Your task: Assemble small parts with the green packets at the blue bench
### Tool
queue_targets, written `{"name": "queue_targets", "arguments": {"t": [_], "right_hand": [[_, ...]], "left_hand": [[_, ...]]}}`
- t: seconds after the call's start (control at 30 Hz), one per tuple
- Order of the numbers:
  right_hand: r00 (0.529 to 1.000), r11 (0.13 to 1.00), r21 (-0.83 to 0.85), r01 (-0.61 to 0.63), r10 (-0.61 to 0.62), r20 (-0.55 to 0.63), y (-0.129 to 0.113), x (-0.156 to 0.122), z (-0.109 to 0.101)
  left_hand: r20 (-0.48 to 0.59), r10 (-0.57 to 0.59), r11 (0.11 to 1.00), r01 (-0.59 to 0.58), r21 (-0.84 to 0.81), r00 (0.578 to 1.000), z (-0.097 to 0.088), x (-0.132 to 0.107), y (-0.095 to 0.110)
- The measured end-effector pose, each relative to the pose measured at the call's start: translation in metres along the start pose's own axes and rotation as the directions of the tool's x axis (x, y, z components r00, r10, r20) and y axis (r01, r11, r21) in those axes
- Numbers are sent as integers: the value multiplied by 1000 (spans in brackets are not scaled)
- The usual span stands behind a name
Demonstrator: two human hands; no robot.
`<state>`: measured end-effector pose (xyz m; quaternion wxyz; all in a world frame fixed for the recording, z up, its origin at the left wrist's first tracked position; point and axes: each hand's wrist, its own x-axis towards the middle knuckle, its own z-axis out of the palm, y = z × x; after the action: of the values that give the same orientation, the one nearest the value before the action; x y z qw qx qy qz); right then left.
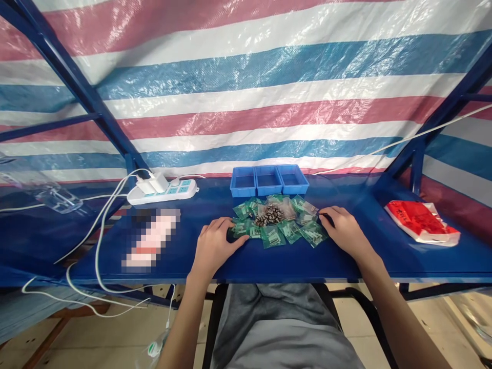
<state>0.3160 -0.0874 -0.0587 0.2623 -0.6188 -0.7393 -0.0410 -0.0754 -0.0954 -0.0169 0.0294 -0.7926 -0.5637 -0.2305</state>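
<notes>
Since the left hand (217,240) and right hand (345,226) lie loosely spread, palm down, near the table (269,264) front edge, gripping nothing and touching the outer green bags (272,236), a careless sweep could push bags off that edge. Farther back, the loose metal pieces (271,214) are heaped among the bags, just short of three bins (269,180); I judge that a nudge would scatter them.

Striped tarp (246,102) (red, white and blue bands) is hanging as the back wall and catching soft, even daylight with some glare. Blue metal frame (77,84) is slanting up at both sides. Blue table (269,261) is spanning the width. Beige tiled floor (96,343) is showing below, and white cables (97,256) are dangling off the table's left edge.
</notes>
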Motion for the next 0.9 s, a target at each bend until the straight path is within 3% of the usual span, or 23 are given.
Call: {"name": "queue_targets", "arguments": {"t": [0.2, 0.33, 0.47, 0.6, 0.73, 0.9], "right_hand": [[996, 996, -12, 85, -85, -37, -5, 4, -5], [966, 966, 6, 258, -258, -28, -31, 27, -17], [871, 872, 33, 488, -489, 47, -74, 60, -17], [758, 761, 0, 649, -647, 78, -108, 79, 2], [778, 780, 71, 622, -625, 65, -111, 80, 17], [855, 843, 187, 504, -518, 32, -104, 75, 13]], "left_hand": [[82, -72, 987, 82, -135, 994, -4, 2, -9], [203, -61, 984, 93, -150, 977, -7, 9, -17], [311, -58, 982, 110, -153, 949, -11, 16, -21], [314, -65, 971, 133, -199, 947, -11, 21, -22], [276, -74, 965, 140, -224, 958, -14, 23, -25], [142, -125, 965, 153, -213, 982, -40, 31, -23]]}}
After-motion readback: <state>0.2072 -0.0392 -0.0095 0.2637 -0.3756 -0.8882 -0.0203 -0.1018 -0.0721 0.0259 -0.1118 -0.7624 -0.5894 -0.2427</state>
